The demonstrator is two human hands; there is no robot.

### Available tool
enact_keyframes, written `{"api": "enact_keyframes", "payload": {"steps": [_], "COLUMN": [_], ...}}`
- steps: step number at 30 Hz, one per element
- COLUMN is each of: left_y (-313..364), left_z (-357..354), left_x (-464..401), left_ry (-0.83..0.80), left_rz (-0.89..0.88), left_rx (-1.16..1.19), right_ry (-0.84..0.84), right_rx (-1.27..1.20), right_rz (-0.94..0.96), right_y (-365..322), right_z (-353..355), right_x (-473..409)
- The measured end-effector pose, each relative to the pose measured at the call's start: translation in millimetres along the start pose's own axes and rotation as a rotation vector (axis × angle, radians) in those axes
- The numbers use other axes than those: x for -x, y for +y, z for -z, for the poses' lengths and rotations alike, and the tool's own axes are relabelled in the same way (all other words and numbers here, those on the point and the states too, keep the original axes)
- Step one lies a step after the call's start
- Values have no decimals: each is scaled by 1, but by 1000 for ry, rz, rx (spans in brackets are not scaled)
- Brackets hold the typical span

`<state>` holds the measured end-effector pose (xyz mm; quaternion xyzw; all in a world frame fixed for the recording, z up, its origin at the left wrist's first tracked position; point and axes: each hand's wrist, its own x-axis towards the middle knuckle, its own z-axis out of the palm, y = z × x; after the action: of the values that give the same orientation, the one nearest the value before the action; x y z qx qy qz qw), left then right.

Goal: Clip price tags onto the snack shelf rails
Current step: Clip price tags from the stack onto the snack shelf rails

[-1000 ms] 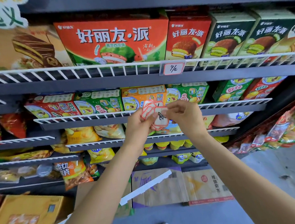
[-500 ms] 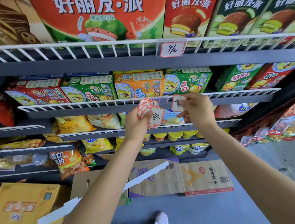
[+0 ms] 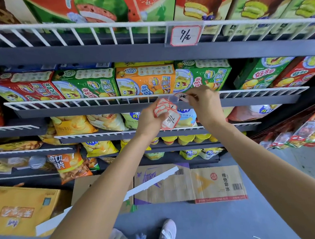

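Two bare hands work at the white wire rail (image 3: 75,102) of the second shelf; the right hand (image 3: 204,103) pinches a single red-bordered price tag (image 3: 181,97) between thumb and curled fingers, holding it against the rail in front of a green snack box (image 3: 204,75); the left hand (image 3: 151,120), just below and beside it, grips a fanned stack of price tags (image 3: 166,114), thumb pressed over the uppermost card; a clipped tag marked 9/2 (image 3: 185,35) hangs from the upper rail (image 3: 87,27), in a clear holder; flattened cardboard (image 3: 206,183) lies on the grey floor (image 3: 200,226) beneath the shelving.
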<state>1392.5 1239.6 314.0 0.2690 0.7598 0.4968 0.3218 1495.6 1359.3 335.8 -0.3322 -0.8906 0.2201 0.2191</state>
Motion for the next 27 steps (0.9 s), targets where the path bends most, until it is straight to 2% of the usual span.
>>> {"api": "enact_keyframes", "payload": {"steps": [7, 12, 18, 22, 27], "left_y": [-3, -12, -18, -18, -18], "left_z": [-1, 8, 16, 17, 18], "left_x": [4, 3, 6, 5, 5], "left_ry": [-24, -15, -11, -5, -10], "left_rz": [-29, -106, -177, -188, -174], "left_rx": [-34, -346, -519, -566, -541], "right_ry": [61, 91, 121, 157, 73], "right_rx": [25, 64, 196, 264, 367], "right_rz": [91, 207, 285, 315, 301], "right_y": [4, 2, -3, -4, 2], "right_z": [-11, -15, -20, -19, -28], "right_x": [-9, -13, -15, -16, -14]}}
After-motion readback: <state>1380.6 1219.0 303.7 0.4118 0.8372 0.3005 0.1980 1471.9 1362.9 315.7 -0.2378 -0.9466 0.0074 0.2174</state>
